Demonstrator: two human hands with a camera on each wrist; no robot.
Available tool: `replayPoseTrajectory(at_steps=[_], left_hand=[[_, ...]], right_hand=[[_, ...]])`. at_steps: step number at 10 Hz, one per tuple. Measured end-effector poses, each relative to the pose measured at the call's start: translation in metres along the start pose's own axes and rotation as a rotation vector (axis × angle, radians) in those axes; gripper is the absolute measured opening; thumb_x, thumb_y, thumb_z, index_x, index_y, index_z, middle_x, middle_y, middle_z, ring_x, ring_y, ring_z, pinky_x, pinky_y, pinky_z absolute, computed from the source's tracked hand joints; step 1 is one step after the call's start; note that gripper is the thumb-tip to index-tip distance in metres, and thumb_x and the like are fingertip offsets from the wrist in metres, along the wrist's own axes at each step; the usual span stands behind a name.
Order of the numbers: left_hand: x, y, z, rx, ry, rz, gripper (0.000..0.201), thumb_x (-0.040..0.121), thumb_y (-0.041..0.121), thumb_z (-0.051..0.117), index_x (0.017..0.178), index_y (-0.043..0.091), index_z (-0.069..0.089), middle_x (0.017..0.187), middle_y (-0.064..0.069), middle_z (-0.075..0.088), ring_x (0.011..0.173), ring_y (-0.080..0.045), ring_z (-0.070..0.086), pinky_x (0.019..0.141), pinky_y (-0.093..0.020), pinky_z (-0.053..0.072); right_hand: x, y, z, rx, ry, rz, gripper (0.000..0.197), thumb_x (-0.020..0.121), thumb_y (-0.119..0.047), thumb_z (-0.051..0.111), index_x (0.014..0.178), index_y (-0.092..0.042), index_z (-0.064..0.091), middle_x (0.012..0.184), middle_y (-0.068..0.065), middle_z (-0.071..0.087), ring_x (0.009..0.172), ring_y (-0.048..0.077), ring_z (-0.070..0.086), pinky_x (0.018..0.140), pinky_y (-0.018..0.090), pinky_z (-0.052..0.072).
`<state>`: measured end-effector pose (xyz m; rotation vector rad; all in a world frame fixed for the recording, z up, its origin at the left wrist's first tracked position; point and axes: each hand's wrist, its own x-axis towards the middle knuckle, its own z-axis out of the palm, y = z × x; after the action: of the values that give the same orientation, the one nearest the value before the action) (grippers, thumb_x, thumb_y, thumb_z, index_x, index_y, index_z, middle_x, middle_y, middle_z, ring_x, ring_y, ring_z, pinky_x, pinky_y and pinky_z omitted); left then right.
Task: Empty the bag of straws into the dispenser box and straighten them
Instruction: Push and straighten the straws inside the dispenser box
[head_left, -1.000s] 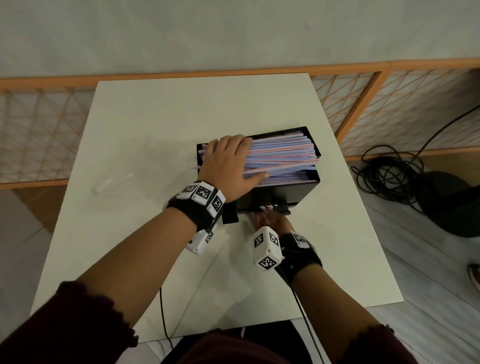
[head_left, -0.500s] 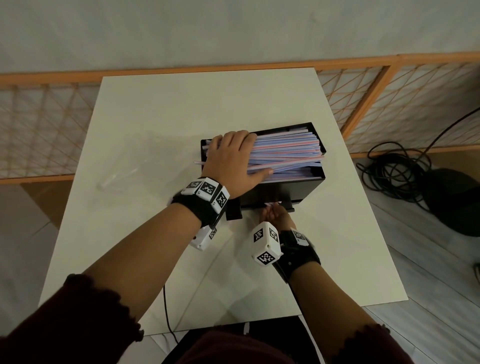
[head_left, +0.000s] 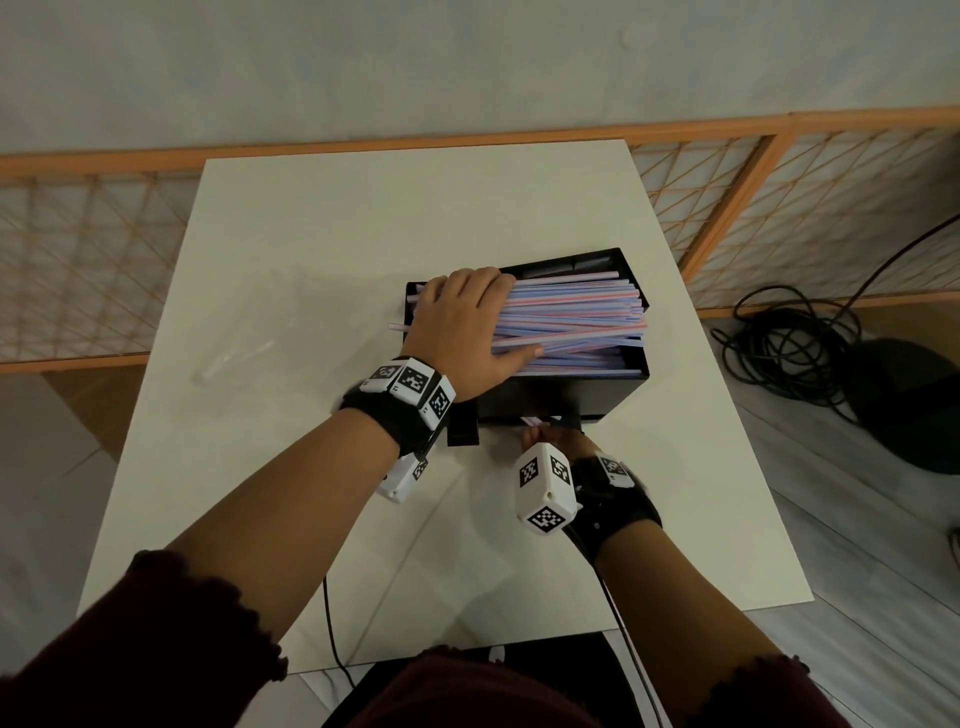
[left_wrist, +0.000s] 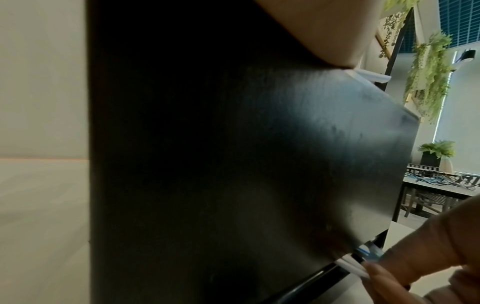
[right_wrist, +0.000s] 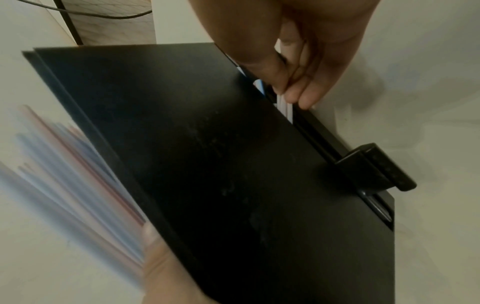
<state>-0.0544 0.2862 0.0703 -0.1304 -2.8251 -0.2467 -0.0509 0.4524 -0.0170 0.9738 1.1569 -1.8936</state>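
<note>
Pressing: my left hand (head_left: 464, 326), fingers flat, on straws (head_left: 571, 325) in dispenser box (head_left: 631, 387).
Axis: straws run left-right.
Right hand (right_wrist: 298, 67): nearer, pinching straw ends at near slot.

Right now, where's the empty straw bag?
Head view: the clear bag lies flat on the white table, apart from and left of the black dispenser box and the left hand.
</note>
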Motion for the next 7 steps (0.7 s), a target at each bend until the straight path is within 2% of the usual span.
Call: replayPoseTrajectory(at_steps=[1,2,3,4,5,6,7], left_hand=[[0.001,0.000,0.001,0.006,0.000,0.009,0.078,0.079,0.073,0.039,0.129,0.014,0.048,0.129,-0.004,0.054,0.116,-0.025,0.051,0.098,-0.042,0.038],[0.000,-0.001,0.001,0.011,-0.003,0.009,0.078,0.079,0.073,0.038,0.130,0.014,0.048,0.130,-0.003,0.054,0.116,-0.025,0.050,0.098,-0.041,0.038],[-0.001,-0.001,0.001,0.010,-0.004,0.009,0.079,0.079,0.073,0.037,0.130,0.014,0.048,0.130,-0.004,0.054,0.116,-0.025,0.050,0.098,-0.042,0.038],[-0.001,-0.001,0.001,0.015,-0.007,0.017,0.080,0.079,0.074,0.036,0.130,0.013,0.048,0.130,-0.004,0.054,0.116,-0.026,0.050,0.098,-0.042,0.038],[-0.002,-0.002,0.002,0.017,-0.014,0.021,0.080,0.079,0.073,0.038,0.131,0.013,0.047,0.131,-0.005,0.053,0.117,-0.026,0.050,0.098,-0.043,0.037],[-0.002,-0.002,0.002,0.008,-0.026,0.024,0.080,0.079,0.072,0.038,0.131,0.013,0.047,0.132,-0.005,0.052,0.118,-0.027,0.049,0.099,-0.043,0.036],[-0.001,-0.002,0.001,-0.001,-0.027,0.024,0.080,0.079,0.072,0.037,0.131,0.012,0.047,0.132,-0.006,0.053,0.117,-0.027,0.049,0.099,-0.043,0.036]], right_hand=[[-0.005,0.009,-0.011,-0.103,0.028,0.005,0.025,0.100,-0.006,0.036,0.077,-0.007,0.048,0.053,0.004,0.062,0.046,0.012,0.060,0.044,0.018,0.050],[-0.008,0.015,-0.019,0.040,0.166,0.085,0.017,0.099,-0.007,0.038,0.090,-0.004,0.052,0.094,0.006,0.053,0.069,0.015,0.051,0.043,0.013,0.046],[-0.031,0.015,-0.022,-0.261,0.218,-0.042,0.029,0.101,-0.023,0.038,0.111,-0.004,0.059,0.107,0.012,0.058,0.094,0.025,0.058,0.072,0.018,0.041],[-0.032,0.019,-0.024,-0.201,0.171,-0.057,0.022,0.097,-0.008,0.045,0.085,-0.004,0.062,0.089,0.014,0.062,0.087,0.027,0.061,0.086,0.030,0.052],[-0.031,0.021,-0.023,-0.285,0.171,-0.070,0.016,0.092,-0.004,0.053,0.076,-0.008,0.055,0.075,0.009,0.056,0.067,0.020,0.057,0.053,0.022,0.054],[-0.041,0.020,-0.017,-0.447,0.204,-0.076,0.020,0.090,-0.007,0.058,0.070,-0.004,0.054,0.062,0.009,0.053,0.052,0.019,0.054,0.039,0.019,0.046],[-0.035,0.024,-0.023,-0.704,0.231,-0.171,0.014,0.087,-0.012,0.062,0.079,-0.001,0.061,0.060,0.009,0.057,0.043,0.014,0.058,0.046,0.021,0.046]])
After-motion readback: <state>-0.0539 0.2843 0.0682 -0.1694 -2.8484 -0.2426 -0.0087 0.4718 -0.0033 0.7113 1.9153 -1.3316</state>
